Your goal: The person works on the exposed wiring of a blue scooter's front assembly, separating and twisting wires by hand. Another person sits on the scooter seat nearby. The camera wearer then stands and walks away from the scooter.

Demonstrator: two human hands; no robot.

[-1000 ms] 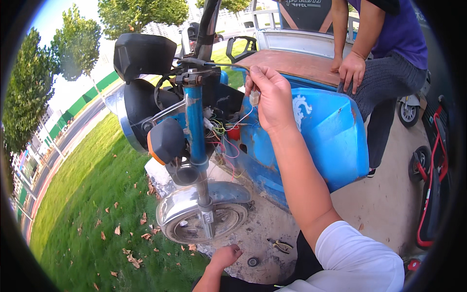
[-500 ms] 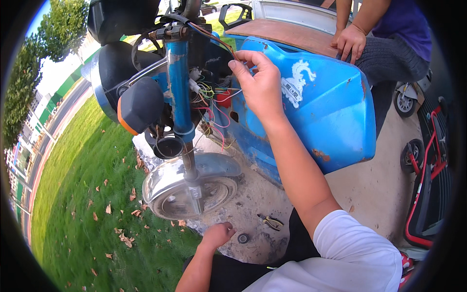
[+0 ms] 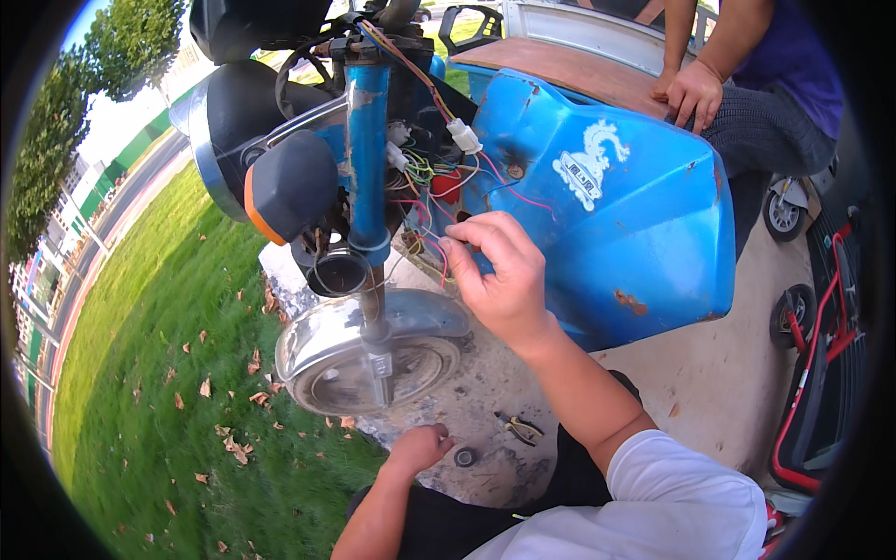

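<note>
Head view: white connector and its brown-yellow leads, earlier at the right hand, now hang free before the blue front panel; handling has apparently passed to single wires. Right thumb and forefinger pinch a thin wire below the connector. Left hand, curled, rests low beside a black roll; contents indeterminable.

Right hand now lower, away from the white connector.
</note>
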